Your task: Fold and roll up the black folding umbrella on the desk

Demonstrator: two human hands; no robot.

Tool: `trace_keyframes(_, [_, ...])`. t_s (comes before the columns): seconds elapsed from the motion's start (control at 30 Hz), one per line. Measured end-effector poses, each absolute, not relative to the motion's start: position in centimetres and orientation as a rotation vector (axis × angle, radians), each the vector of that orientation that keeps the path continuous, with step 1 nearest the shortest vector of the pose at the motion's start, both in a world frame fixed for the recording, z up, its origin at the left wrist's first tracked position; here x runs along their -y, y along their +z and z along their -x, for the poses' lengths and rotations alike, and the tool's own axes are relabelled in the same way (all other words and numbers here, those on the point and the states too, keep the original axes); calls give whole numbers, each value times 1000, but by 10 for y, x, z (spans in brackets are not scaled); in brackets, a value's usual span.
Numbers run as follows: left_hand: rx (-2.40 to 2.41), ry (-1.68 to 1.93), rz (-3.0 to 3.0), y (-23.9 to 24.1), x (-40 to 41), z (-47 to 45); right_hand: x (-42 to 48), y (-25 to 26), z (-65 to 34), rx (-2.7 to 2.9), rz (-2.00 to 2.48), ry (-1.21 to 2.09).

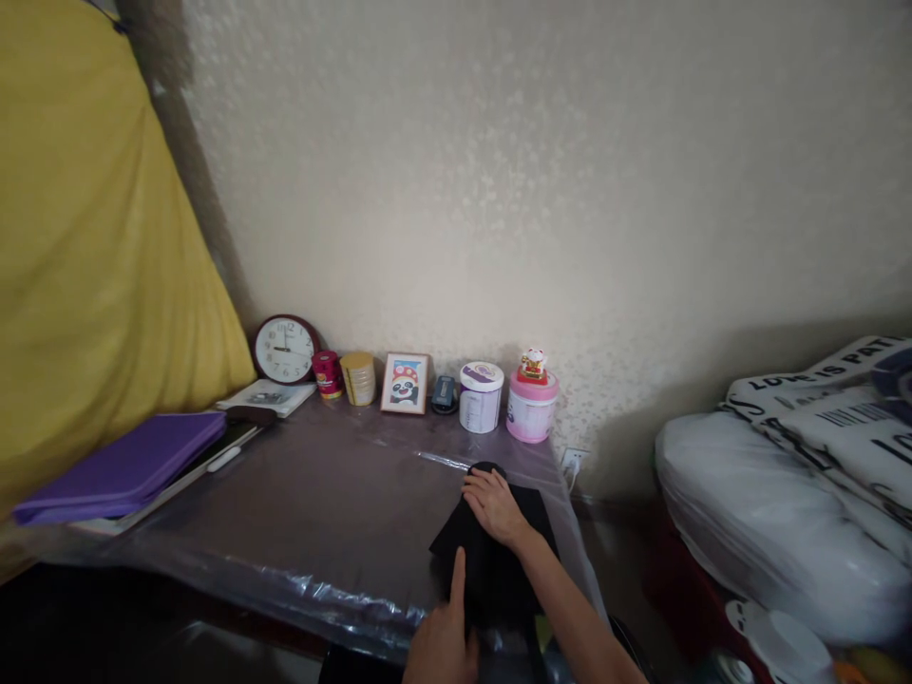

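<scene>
A black cloth item (491,579), its exact kind not clear, lies at the right front part of the table. My right hand (497,506) rests flat on its far end, fingers stretched out and close together. Nearer to me, my left hand (443,638) is over the cloth's near left side, with the index finger pointing forward along it. The other fingers of that hand are mostly out of sight. Between my wrists the near end of the cloth falls into shadow, where a small yellowish-green patch shows beside my right forearm.
Plastic film covers the table (320,503). Along the wall stand a clock (286,349), a red can (327,375), a ribbed yellowish container (358,379), a panda picture (405,384), a white tub (480,399) and a pink-lidded tub (531,408) bearing a cat figurine (533,365). A purple folder (128,465) lies left.
</scene>
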State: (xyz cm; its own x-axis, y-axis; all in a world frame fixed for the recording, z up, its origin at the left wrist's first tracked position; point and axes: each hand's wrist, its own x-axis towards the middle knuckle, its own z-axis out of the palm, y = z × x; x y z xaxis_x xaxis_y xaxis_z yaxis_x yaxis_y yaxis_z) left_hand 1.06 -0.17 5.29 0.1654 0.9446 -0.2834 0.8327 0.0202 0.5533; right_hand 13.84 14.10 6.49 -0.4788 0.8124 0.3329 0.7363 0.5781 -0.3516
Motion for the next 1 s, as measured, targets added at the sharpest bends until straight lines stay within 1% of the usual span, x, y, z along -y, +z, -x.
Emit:
trace_keyframes(0.13, [-1672, 282, -1781, 47, 0, -9, -168, 61, -142, 2248, 1365, 200])
trace_keyframes(0.23, [-1644, 315, -1765, 44, 0, -7, -176, 59, -151, 1994, 1495, 193])
trace_keyframes(0.33, [-1599, 381, -1777, 43, 1, -5, -168, 58, -175, 1710, 1616, 234])
trace_keyframes(0.47, [-1571, 465, -1798, 43, 3, -3, -139, 52, -214, 1547, 1733, 248])
trace_keyframes(0.6, [-1586, 481, -1769, 46, 5, -4, -107, 41, -233, 1454, 1757, 352])
trace_keyframes(0.73, [-1628, 452, -1754, 48, 6, -5, -88, 35, -232, 1419, 1784, 411])
trace_keyframes(1.0, [-1620, 437, -1754, 45, 6, -5, -66, 44, -223, 1505, 1857, 328])
